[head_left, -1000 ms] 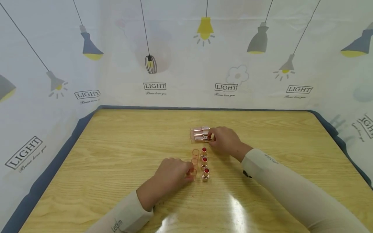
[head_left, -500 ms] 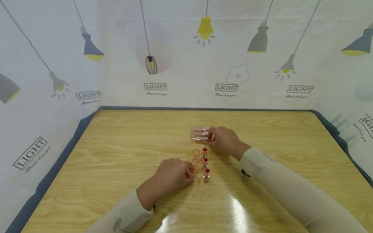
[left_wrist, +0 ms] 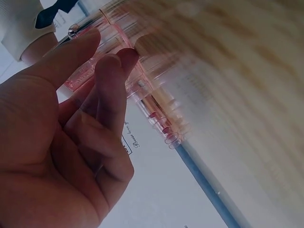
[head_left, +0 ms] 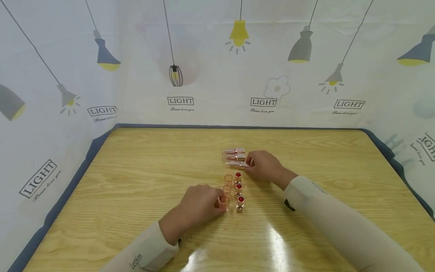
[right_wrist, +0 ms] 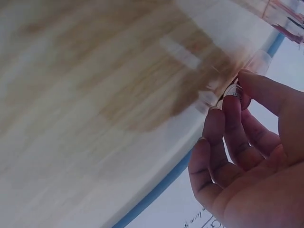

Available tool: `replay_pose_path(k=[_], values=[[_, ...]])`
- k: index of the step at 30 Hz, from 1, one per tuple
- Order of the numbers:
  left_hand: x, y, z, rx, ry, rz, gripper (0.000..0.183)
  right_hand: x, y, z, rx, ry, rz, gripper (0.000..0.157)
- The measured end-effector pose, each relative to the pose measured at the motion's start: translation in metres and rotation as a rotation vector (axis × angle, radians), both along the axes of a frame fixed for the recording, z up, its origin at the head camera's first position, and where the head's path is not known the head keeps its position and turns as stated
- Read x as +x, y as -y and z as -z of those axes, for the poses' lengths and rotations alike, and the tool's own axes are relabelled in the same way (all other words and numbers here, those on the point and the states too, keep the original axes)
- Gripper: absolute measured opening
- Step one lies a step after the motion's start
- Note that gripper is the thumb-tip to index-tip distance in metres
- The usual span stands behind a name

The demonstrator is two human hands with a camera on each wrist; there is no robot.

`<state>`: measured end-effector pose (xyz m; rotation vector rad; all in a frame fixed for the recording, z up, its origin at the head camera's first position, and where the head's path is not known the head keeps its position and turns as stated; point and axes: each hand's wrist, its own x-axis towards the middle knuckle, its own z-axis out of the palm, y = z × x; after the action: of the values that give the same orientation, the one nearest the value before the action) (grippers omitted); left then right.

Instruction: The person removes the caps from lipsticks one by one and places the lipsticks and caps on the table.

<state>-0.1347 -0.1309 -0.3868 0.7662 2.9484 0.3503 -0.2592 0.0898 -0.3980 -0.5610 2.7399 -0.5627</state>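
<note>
My right hand (head_left: 266, 166) pinches the end of a capped lipstick (head_left: 236, 163), the nearest of three lying side by side. It lies slightly askew from the other capped lipsticks (head_left: 234, 155). In the right wrist view the thumb and fingertips meet at the round base (right_wrist: 233, 91) of this tube. My left hand (head_left: 201, 204) holds the nearest of three clear pinkish caps (head_left: 225, 202) between thumb and fingers. The caps stand in a row. Just right of them three uncapped lipsticks (head_left: 239, 203) stand upright, red tips showing.
The wooden table (head_left: 136, 162) stretches out around both hands, with a dark blue edge (head_left: 190, 125) at the back. Behind and beside it hangs a pale wall cloth (head_left: 217, 71) printed with lamps. A bright reflection lies on the near tabletop.
My right hand has moved slightly toward me and right, drawing the end of the nearest capped lipstick away from the others. My left hand has stayed at the cap.
</note>
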Motion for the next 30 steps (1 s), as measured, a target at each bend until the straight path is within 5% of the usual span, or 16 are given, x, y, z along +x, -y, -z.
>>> replay_pose_path(k=[14, 23, 30], values=[[0.000, 0.002, -0.003, -0.025, 0.019, -0.010, 0.018, 0.035, -0.035, -0.016, -0.178, -0.134, 0.023, 0.016], [0.006, 0.019, -0.010, -0.041, 0.072, -0.080, 0.024, 0.061, -0.051, -0.029, -0.221, -0.188, 0.024, 0.013], [0.008, 0.022, -0.025, -0.010, -0.131, -0.101, 0.017, 0.079, -0.056, -0.033, -0.217, -0.233, -0.006, 0.012]])
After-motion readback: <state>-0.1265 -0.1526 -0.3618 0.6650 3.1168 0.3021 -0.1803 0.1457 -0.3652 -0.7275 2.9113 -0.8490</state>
